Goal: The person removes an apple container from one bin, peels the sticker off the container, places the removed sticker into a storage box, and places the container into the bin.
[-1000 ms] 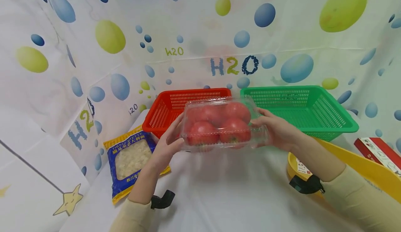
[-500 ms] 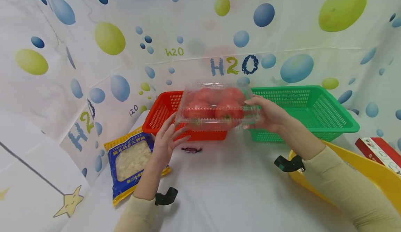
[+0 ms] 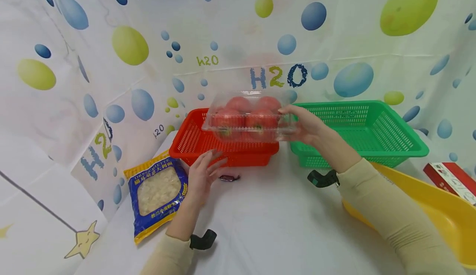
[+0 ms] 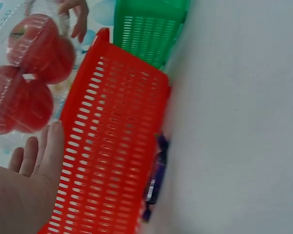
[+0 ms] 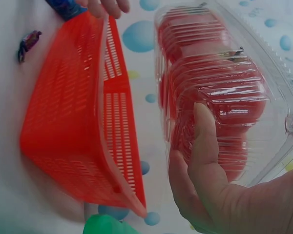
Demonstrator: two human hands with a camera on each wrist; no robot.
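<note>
A clear plastic box of tomatoes (image 3: 243, 118) hangs in the air over the red basket (image 3: 234, 159). My right hand (image 3: 306, 124) grips the box by its right end; in the right wrist view the thumb (image 5: 205, 131) lies along the ribbed plastic. Several red tomatoes (image 4: 41, 48) show through the clear walls. My left hand (image 3: 202, 174) is off the box, fingers extended, just in front of the red basket's near left side. A small dark wrapped candy (image 3: 229, 178) lies on the white cloth beside that hand.
A green basket (image 3: 357, 159) stands right of the red one. At the left lies a blue and yellow bag of orecchiette pasta (image 3: 158, 192). A yellow container (image 3: 439, 213) sits at the right, with a red and white box (image 3: 451, 180) behind it. Patterned cloth (image 3: 238, 27) hangs at the back.
My left hand has let go of the tomato box and dropped lower. My right hand has carried the box up, away and leftward over the red basket. The candy has come into sight.
</note>
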